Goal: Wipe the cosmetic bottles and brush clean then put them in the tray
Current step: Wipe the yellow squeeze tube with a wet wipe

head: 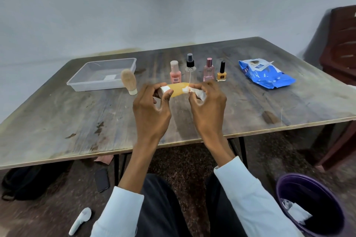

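The yellow bottle [178,89] is held above the table [250,106], nearer than the tray [107,63]; its cap end is gripped by the left hand [152,106]; a wipe [196,91] is pinched by the right hand [208,106]; the bottle is best turned slowly so every side is wiped.

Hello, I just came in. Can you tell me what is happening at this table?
A person is cleaning cosmetics. The left hand holds an orange bottle by its white cap, and the right hand rubs it with a white wipe. Four more bottles and a brush stand on the table, apparently waiting. The clear tray has no cosmetics in it yet. A blue wipes pack lies to the right.
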